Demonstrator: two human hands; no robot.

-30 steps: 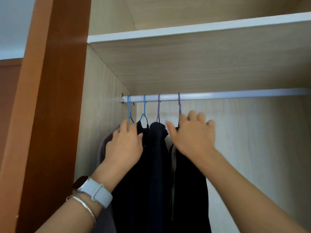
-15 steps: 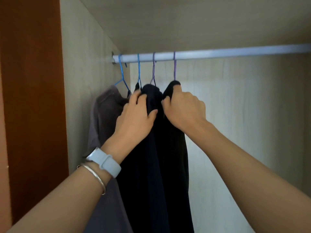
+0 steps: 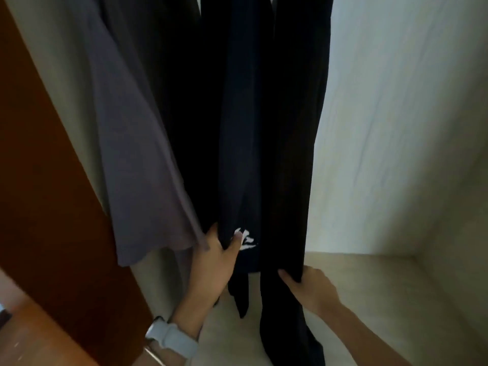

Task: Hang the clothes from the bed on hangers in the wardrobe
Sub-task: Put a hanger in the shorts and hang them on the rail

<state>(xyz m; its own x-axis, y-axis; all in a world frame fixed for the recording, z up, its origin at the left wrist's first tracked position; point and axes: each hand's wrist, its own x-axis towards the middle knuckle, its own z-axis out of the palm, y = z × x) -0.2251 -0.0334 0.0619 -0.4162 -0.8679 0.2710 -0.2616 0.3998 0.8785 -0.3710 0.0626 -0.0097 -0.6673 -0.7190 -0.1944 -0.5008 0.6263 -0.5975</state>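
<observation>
Several garments hang inside the wardrobe; their hangers and the rail are out of view above. A grey shirt (image 3: 137, 143) hangs at the left. Beside it hangs a navy garment (image 3: 245, 128) with a small white logo near its hem. Long black trousers (image 3: 293, 165) hang at the right and reach down past my hands. My left hand (image 3: 215, 260) pinches the navy garment's lower edge between thumb and fingers. My right hand (image 3: 310, 285) grips the black trousers low down, thumb in front of the fabric.
The brown wardrobe door (image 3: 52, 207) stands open at the left. The pale wardrobe back wall (image 3: 396, 128) is at the right, and the wardrobe floor (image 3: 369, 299) lies below the clothes. A light blue watch is on my left wrist.
My view has dropped from the rail to the hems. Both hands have slid down from the garments' shoulders to their lower ends.
</observation>
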